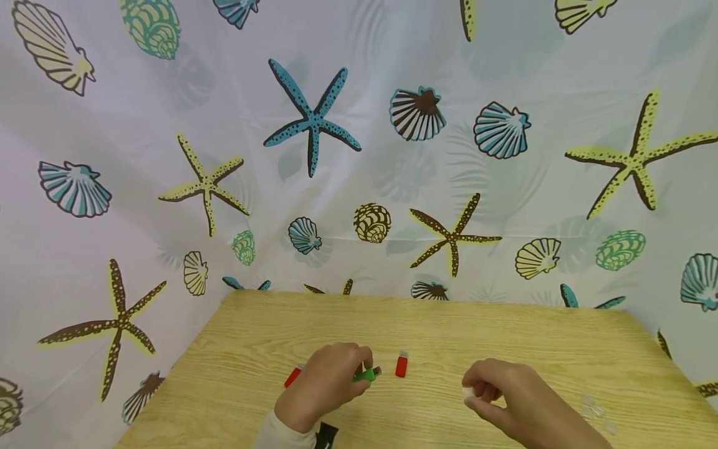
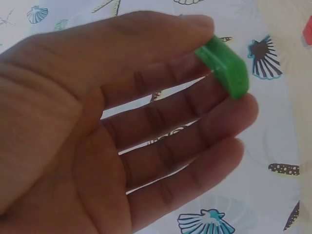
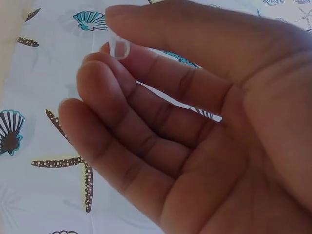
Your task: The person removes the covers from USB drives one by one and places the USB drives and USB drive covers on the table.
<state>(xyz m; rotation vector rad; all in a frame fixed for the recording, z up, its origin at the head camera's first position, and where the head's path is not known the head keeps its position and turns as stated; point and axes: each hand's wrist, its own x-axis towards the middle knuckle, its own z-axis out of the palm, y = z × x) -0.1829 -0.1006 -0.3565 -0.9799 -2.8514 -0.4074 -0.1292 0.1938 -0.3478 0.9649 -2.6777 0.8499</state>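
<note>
Between thumb and fingertips, my left hand (image 1: 328,383) pinches a green USB stick (image 1: 366,375), whose bare metal plug points right. The left wrist view shows the rounded end of the green stick (image 2: 228,68) past the thumb. Farther right, my right hand (image 1: 505,396) pinches a small clear cap (image 1: 468,393); up close, the cap (image 3: 119,48) is see-through and sits between thumb and index finger. Both hands are apart, over the wooden table. A red USB stick (image 1: 401,365) lies between them. Another red USB stick (image 1: 292,376) is partly hidden behind my left hand.
Several clear caps (image 1: 593,408) lie on the wooden table (image 1: 449,330), right of my right forearm. A black object (image 1: 326,434) shows beside the left sleeve. Cloth (image 1: 381,168) printed with shells and starfish hangs behind the table and along its sides.
</note>
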